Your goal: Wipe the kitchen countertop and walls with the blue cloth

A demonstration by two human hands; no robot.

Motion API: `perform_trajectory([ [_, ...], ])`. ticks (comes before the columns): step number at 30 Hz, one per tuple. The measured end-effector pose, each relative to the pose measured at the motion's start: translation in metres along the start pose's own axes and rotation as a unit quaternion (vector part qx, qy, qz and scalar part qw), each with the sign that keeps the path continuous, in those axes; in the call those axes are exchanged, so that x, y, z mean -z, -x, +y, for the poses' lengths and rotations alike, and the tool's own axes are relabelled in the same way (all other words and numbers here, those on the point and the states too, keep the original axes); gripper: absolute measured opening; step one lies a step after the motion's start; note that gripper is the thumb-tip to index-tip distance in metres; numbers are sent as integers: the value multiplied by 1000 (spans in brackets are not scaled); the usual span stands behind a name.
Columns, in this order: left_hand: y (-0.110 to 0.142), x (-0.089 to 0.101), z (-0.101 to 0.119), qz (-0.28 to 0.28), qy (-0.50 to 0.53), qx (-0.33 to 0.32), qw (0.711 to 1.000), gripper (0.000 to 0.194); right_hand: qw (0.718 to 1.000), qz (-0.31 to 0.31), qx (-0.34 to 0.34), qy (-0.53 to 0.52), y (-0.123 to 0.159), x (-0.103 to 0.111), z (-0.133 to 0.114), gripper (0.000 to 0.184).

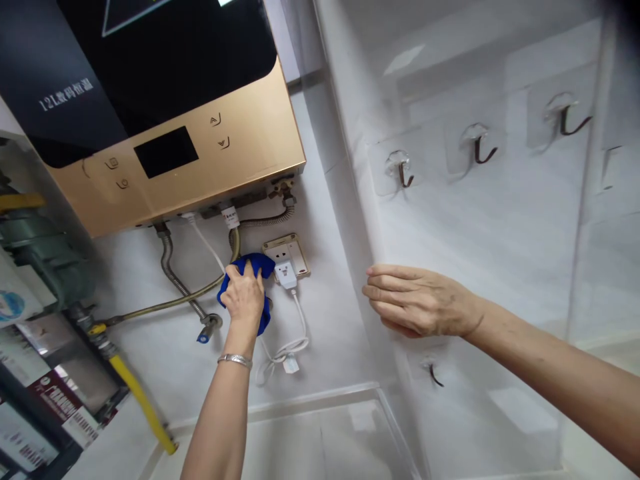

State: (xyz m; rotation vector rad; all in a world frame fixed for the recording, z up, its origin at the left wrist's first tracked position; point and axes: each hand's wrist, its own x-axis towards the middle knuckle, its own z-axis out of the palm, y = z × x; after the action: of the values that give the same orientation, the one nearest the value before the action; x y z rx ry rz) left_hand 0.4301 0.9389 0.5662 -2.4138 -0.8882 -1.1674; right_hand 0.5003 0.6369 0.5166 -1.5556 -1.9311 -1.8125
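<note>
My left hand (244,293), a silver bracelet on its wrist, is closed on a blue cloth (263,265) bunched against the pipes under the gold and black water heater (250,143). Just right of the cloth, a white plug (286,273) sits in a wall socket (301,257). A white cord (301,310) hangs in a loop from it. My right hand (417,300) is held out by the right-hand wall, its fingers stretched and close together with nothing seen in them. Whether the fingertips touch the wall cannot be made out.
Metal flexible hoses (173,267) and a yellowish hose (165,303) run below the heater. A green-grey gas meter (50,257) and a yellow pipe (137,397) stand at left. Clear adhesive hooks (401,173) line the right wall, with another hook (434,375) lower down.
</note>
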Motion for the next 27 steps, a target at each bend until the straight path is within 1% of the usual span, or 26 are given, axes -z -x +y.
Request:
perform_trajectory([
  [5,-4,1,14,-29,-3,17,999,43,1000,-8,-5,-1,2,0,0,20],
  [12,-8,-3,27,-46,21,64,997,37,1000,6,-7,1,1,0,-1,23],
  [15,-7,-4,27,-54,23,73,996,37,1000,6,-8,-1,1,0,-1,23],
  [21,1,-5,23,-72,32,68,995,40,1000,18,-5,-9,1,-1,-1,20],
  [27,17,-18,20,-95,22,49,994,44,1000,8,-9,-9,2,-1,-1,19],
])
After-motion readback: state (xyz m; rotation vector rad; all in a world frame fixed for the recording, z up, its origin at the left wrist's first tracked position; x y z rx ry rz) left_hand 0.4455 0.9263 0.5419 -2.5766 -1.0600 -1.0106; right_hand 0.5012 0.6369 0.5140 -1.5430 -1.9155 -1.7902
